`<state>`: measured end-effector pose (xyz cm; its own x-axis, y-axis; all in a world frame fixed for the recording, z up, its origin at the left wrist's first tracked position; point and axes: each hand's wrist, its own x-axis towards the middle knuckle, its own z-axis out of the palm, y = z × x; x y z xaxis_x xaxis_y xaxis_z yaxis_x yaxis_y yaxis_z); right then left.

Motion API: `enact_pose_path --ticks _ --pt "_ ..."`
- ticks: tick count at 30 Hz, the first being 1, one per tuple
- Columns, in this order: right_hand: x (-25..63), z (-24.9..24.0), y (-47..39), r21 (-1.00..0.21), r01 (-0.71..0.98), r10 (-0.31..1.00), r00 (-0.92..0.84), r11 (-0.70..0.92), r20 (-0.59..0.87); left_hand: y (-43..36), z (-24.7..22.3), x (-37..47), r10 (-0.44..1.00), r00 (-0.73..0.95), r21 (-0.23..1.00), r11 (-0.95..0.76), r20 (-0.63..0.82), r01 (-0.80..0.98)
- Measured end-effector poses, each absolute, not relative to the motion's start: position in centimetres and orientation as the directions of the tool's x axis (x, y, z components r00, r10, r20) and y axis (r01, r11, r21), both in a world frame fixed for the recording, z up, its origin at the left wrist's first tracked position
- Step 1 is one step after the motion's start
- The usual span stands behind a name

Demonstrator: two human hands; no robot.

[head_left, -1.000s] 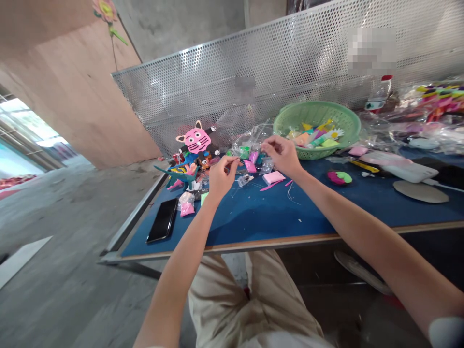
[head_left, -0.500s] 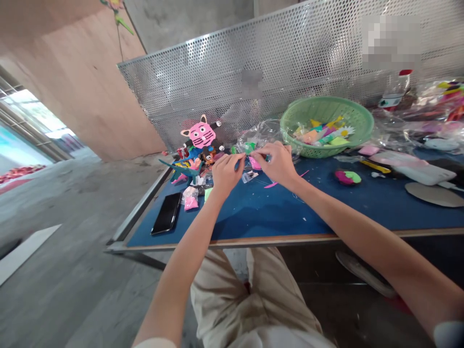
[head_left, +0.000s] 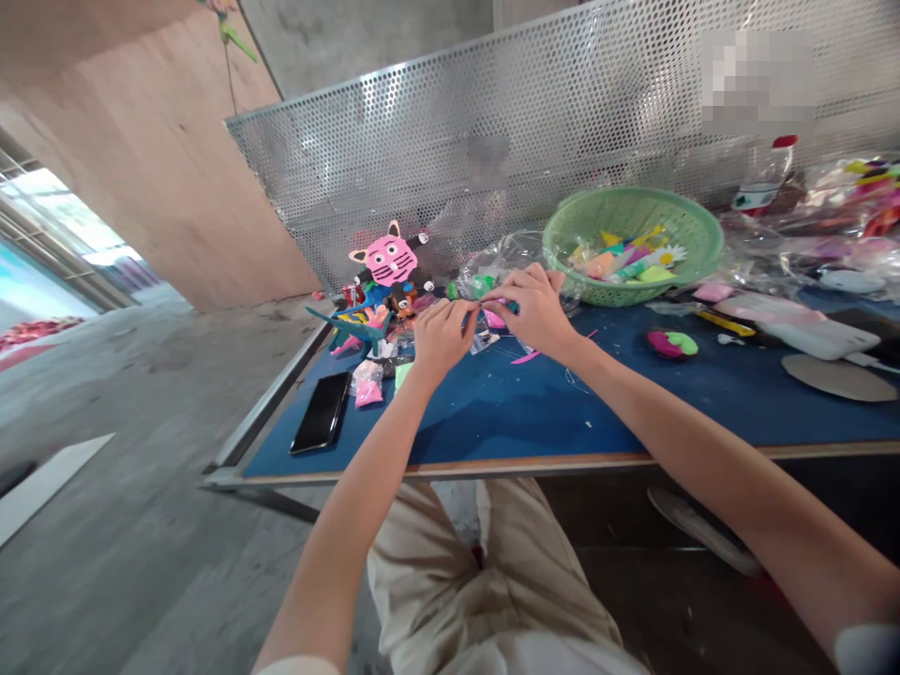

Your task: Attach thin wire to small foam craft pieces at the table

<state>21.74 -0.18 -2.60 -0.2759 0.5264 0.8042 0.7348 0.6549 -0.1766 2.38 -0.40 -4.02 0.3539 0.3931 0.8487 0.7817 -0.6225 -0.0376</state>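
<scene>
My left hand (head_left: pixel 444 333) and my right hand (head_left: pixel 532 309) meet fingertip to fingertip above the blue table (head_left: pixel 506 412). Both are closed in a pinch on something too small to make out, with a bit of dark teal showing by the right fingers. Behind them lie a green lump (head_left: pixel 484 283) and clear plastic wrapping. A pink piece (head_left: pixel 494 320) shows between the hands, below the fingertips. To the left stands a figure with a pink cat face (head_left: pixel 392 261), beside a teal clay shape (head_left: pixel 362 330).
A green basket (head_left: pixel 633 292) of coloured pieces stands behind my right hand. A phone (head_left: pixel 321 412) and a pink packet (head_left: pixel 368 386) lie at the left. Rightward are a magenta and green lump (head_left: pixel 671 344), a yellow tool (head_left: pixel 726 323), and a bottle (head_left: pixel 766 178).
The right hand's fingers have shifted slightly and curled more over the pinch point. The left hand is nearly unchanged, and the view has moved a little.
</scene>
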Motion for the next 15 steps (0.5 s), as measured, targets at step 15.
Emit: enact_pose_path --ticks 15 --pt "22.0 -2.2 1.3 -0.191 0.675 0.574 -0.405 0.713 0.712 -0.6 -3.9 1.8 0.436 0.429 -0.070 -0.632 0.791 0.771"
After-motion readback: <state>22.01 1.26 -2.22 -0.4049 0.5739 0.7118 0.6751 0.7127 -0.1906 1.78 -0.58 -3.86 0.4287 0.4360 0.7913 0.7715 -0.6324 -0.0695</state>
